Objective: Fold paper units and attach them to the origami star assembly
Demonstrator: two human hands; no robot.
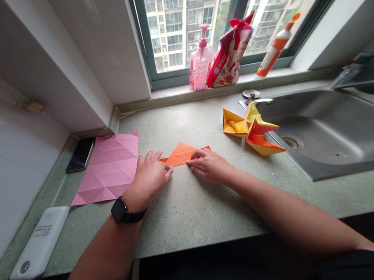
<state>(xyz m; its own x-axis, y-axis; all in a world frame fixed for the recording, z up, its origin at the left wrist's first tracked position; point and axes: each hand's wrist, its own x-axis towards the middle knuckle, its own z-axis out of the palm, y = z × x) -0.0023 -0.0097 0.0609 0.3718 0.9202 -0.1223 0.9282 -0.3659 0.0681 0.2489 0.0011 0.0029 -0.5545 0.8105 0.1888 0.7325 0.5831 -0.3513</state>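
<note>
A folded piece of orange paper (181, 153) lies on the counter between my hands, with a raised triangular peak at its middle. My left hand (150, 172) holds its left end, the thumb at the near edge and the other fingers reaching over the far side. At the right end, my right hand (211, 164) has its fingers curled onto the paper, covering part of it. A creased pink paper sheet (113, 168) lies flat just left of my left hand. To the right stands a folded origami piece (252, 129) in yellow and orange, beside the sink.
A metal sink (341, 138) is set into the counter (197, 216) at right. On the sill stand a pink pump bottle (199, 65), a red bag (231, 56) and an orange-white bottle (275, 50). A phone (80, 155) and a white power bank (40, 244) lie at left.
</note>
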